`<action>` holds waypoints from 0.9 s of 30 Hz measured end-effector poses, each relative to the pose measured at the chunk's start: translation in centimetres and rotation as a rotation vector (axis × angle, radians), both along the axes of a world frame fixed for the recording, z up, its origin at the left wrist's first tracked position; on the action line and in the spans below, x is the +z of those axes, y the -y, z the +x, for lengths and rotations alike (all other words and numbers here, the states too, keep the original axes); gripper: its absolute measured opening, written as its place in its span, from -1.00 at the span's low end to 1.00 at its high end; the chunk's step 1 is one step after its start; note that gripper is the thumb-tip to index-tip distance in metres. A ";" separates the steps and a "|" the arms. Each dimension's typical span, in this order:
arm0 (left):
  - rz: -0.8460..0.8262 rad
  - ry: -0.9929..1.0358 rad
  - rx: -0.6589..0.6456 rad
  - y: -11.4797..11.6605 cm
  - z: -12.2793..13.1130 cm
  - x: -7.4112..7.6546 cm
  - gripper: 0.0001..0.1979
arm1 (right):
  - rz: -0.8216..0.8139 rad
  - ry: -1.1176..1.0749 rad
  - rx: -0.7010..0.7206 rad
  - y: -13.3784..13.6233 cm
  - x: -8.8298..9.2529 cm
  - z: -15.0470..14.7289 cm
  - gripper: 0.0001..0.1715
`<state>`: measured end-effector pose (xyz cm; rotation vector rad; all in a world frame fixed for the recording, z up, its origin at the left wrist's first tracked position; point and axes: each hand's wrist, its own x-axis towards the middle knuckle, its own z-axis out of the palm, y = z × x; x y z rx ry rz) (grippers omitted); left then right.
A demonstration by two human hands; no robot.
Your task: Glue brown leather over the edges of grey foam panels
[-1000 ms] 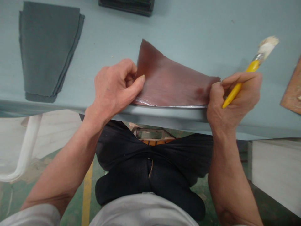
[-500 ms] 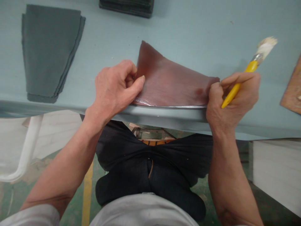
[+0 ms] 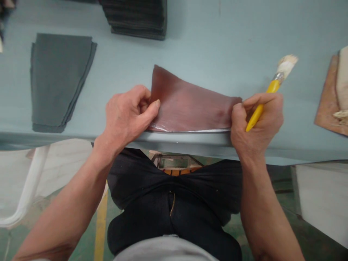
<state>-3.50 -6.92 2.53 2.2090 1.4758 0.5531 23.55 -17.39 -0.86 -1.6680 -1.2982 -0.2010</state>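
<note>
A reddish-brown, leather-like piece (image 3: pixel 187 105) lies at the near edge of the table, with a shiny whitish strip along its near side. My left hand (image 3: pixel 130 112) pinches its left end between thumb and bent fingers. At the right end, my right hand (image 3: pixel 258 119) closes thumb and fingers on the corner. That same hand also grips a yellow-handled brush (image 3: pixel 274 86), its pale bristles pointing up and away to the right. Part of the piece's right corner is hidden under the fingers.
To the left lie several dark grey-green cut pieces (image 3: pixel 61 79) in a loose pile. A tall dark stack (image 3: pixel 137 21) stands at the back. On the right is a brown board (image 3: pixel 324 105) with a pale object on it. The table edge (image 3: pixel 190 139) runs just before me.
The view has shifted, so the table items sit lower in the picture and more of the back stack shows. Both hands keep their hold on the leather piece.
</note>
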 end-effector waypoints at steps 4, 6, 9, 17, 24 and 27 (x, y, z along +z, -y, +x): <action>-0.023 0.012 0.001 0.0 -0.1 0.1 -0.80 | -0.015 0.011 -0.007 0.1 0.2 -0.1 -0.89; -0.040 0.012 0.002 0.1 -0.2 0.2 -0.80 | -0.022 0.013 -0.004 0.1 0.4 -0.2 -0.90; -0.047 0.017 -0.003 0.1 -0.2 0.3 -0.79 | -0.023 0.007 -0.009 0.2 0.6 -0.3 -0.90; -0.059 0.032 -0.040 0.1 -0.5 0.4 -0.78 | -0.036 0.030 -0.041 0.3 0.7 -0.1 -0.91; -0.093 0.087 -0.132 -0.2 -1.0 0.9 -0.74 | -0.031 0.132 -0.035 0.4 -0.2 1.0 -0.89; -0.125 0.120 -0.175 -0.6 -1.2 1.2 -0.74 | -0.022 0.135 -0.033 0.4 -0.4 1.1 -0.88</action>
